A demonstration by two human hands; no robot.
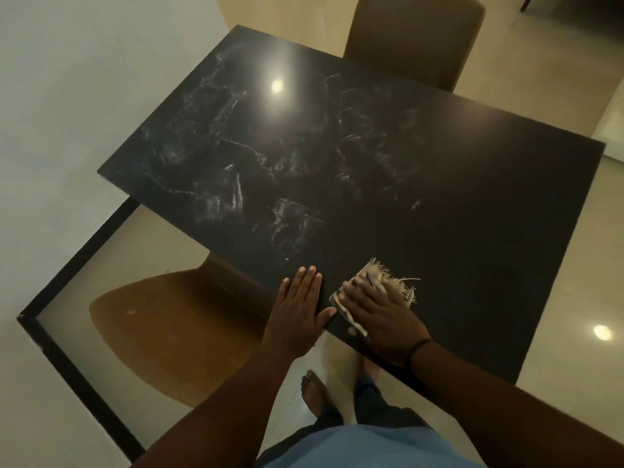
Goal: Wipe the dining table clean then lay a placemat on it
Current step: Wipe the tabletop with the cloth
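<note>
A dark marble-patterned dining table [354, 170] fills the middle of the head view. At its near corner my right hand [378, 319] lies flat on a pale, frayed cloth [395, 282], pressing it onto the tabletop; loose threads stick out past my fingers. My left hand [300, 309] rests open and flat on the table's near edge, just left of the cloth, with fingers spread and nothing in it. No placemat is in view.
A brown chair [415, 38] stands at the table's far side. Another brown chair [175, 325] sits tucked at the near left. A white wall with a dark floor trim [77, 376] runs along the left. My bare feet stand on the glossy tiled floor [557, 298].
</note>
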